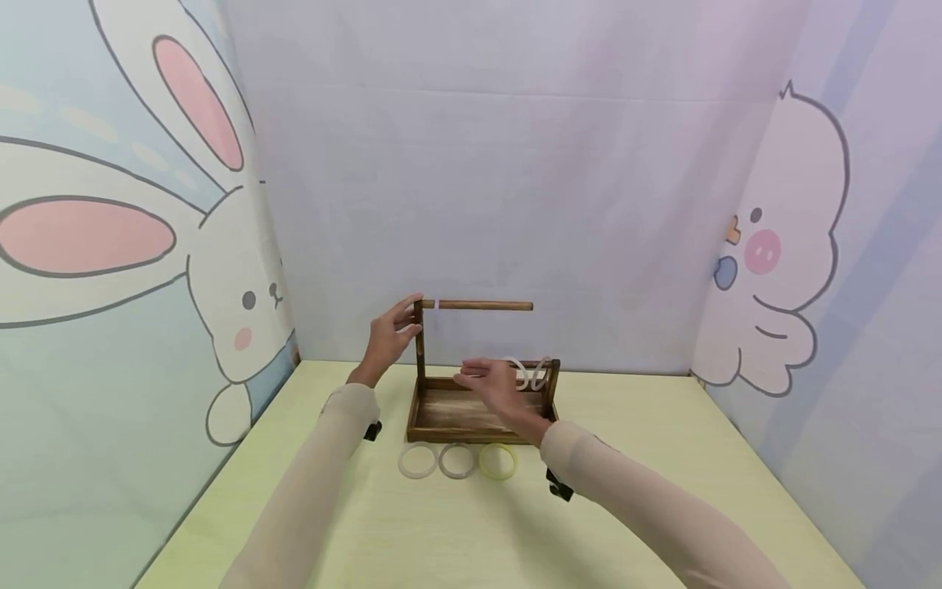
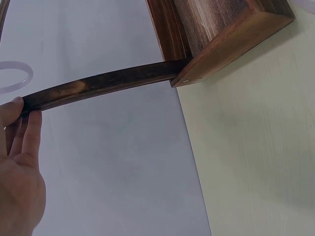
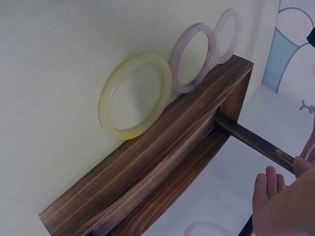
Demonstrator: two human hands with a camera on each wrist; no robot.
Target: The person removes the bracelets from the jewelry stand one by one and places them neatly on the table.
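A dark wooden bangle stand [image 1: 449,435] has a tray base, a tall left post and a long upper bar [image 1: 486,305]. My left hand [image 1: 390,335] pinches the top of that post [image 2: 98,86] between thumb and fingers. One pale bangle [image 2: 17,66] hangs on the upper bar close to the post. My right hand [image 1: 495,386] is over the tray with its fingers fairly straight, pointing left, and nothing shows in it. Behind it, two pale bangles [image 1: 540,375] hang on the lower bar at the right, partly hidden by the hand.
Three bangles lie in a row on the pale table before the stand: a whitish one [image 1: 418,475], a greyish-mauve one [image 3: 176,59] and a yellow one [image 3: 104,110]. A grey backdrop [image 1: 478,204] rises behind the stand, with cartoon-printed side walls.
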